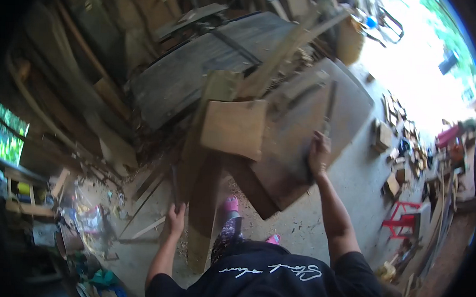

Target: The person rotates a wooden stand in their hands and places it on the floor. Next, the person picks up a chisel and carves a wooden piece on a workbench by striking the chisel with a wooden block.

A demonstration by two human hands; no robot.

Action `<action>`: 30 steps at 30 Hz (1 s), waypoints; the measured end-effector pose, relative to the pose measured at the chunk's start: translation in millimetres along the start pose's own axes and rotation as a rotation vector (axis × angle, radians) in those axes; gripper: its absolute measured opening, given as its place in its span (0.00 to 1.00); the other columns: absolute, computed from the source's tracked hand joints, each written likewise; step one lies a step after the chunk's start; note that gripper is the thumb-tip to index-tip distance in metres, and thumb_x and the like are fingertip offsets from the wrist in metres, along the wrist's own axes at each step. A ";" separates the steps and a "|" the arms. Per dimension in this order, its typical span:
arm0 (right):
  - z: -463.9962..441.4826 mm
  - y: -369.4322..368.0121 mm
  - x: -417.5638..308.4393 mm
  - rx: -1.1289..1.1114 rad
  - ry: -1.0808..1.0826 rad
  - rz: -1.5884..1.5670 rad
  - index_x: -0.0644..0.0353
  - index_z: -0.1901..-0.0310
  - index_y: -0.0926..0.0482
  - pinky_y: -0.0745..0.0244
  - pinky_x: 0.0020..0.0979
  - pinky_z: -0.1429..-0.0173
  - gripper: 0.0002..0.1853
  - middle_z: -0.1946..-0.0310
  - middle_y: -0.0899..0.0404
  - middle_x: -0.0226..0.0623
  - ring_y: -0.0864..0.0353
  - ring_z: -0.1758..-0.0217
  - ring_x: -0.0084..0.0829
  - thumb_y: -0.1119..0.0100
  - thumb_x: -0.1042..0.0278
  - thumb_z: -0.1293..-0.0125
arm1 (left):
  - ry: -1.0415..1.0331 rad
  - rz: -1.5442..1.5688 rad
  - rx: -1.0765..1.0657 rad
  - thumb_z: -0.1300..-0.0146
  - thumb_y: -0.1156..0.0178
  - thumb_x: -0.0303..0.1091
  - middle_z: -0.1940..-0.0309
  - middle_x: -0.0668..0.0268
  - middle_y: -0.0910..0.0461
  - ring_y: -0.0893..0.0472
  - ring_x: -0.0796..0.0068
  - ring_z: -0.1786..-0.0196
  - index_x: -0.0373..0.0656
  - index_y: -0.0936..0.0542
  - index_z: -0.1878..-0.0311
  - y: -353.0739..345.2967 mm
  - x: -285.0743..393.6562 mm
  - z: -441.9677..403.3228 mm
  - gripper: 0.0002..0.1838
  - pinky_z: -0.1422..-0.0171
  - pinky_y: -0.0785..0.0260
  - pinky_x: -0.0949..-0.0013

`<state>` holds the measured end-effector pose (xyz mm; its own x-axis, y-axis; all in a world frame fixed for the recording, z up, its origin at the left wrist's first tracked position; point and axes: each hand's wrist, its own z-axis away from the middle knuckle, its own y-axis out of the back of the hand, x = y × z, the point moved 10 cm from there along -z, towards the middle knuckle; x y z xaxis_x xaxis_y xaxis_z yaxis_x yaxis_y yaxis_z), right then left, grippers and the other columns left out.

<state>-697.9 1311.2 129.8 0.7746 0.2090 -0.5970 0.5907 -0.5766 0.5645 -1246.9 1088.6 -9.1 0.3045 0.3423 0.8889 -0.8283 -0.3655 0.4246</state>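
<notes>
My right hand [319,152] is closed around the lower end of a narrow dark strip [330,105], which points away from me over a wide wooden panel [297,130]. Whether the strip is wood or a tool cannot be made out. My left hand [176,217] is closed on a thin greyish stick [175,185] that stands up from the fist, blurred. Between my hands, a pale four-sided board [233,127] lies on top of a long plank [200,216] that runs toward me. A darker board [255,189] juts out below the panel.
Behind stands a large grey tabletop [161,87] with planks leaning across it. Long timbers [65,82] lean at the left. Wood offcuts [403,134] and a red stool [402,222] are on the floor at right. Shavings litter the concrete around my feet.
</notes>
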 end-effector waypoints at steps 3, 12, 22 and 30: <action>43.7 52.2 6.8 -0.029 -0.157 -0.155 0.60 0.50 0.23 0.30 0.35 0.48 0.13 0.61 0.24 0.47 0.24 0.53 0.42 0.48 0.76 0.34 | -0.008 -0.250 -0.048 0.40 0.35 0.46 0.85 0.65 0.34 0.35 0.78 0.76 0.35 0.29 0.75 -22.9 -38.7 76.3 0.23 0.72 0.39 0.63; 344.6 292.8 169.9 -0.059 -0.535 -0.071 0.59 0.53 0.21 0.31 0.38 0.61 0.11 0.67 0.26 0.47 0.26 0.66 0.44 0.48 0.77 0.35 | 0.140 -0.452 -0.395 0.42 0.35 0.47 0.85 0.65 0.29 0.33 0.73 0.79 0.38 0.26 0.78 -142.8 -108.0 233.5 0.21 0.71 0.38 0.62; 759.1 475.6 354.1 -0.164 -1.465 0.343 0.62 0.67 0.17 0.24 0.41 0.66 0.11 0.76 0.18 0.46 0.17 0.71 0.42 0.44 0.63 0.41 | 0.399 -0.771 -1.080 0.42 0.38 0.55 0.76 0.63 0.19 0.21 0.71 0.73 0.40 0.17 0.70 -351.5 -157.0 284.1 0.23 0.64 0.29 0.65; 788.9 474.9 364.0 -0.437 -1.643 -0.105 0.68 0.71 0.17 0.25 0.35 0.72 0.14 0.74 0.18 0.42 0.20 0.78 0.29 0.38 0.62 0.44 | 0.223 -1.266 -1.205 0.47 0.34 0.51 0.50 0.50 0.20 0.20 0.58 0.48 0.36 0.19 0.49 -555.9 -95.5 296.6 0.30 0.45 0.28 0.58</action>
<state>-313.9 490.3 -269.2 -0.1355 -0.9075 -0.3975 0.8507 -0.3122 0.4229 -676.1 1002.4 -278.9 0.9978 0.0226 0.0616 -0.0417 0.9435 0.3286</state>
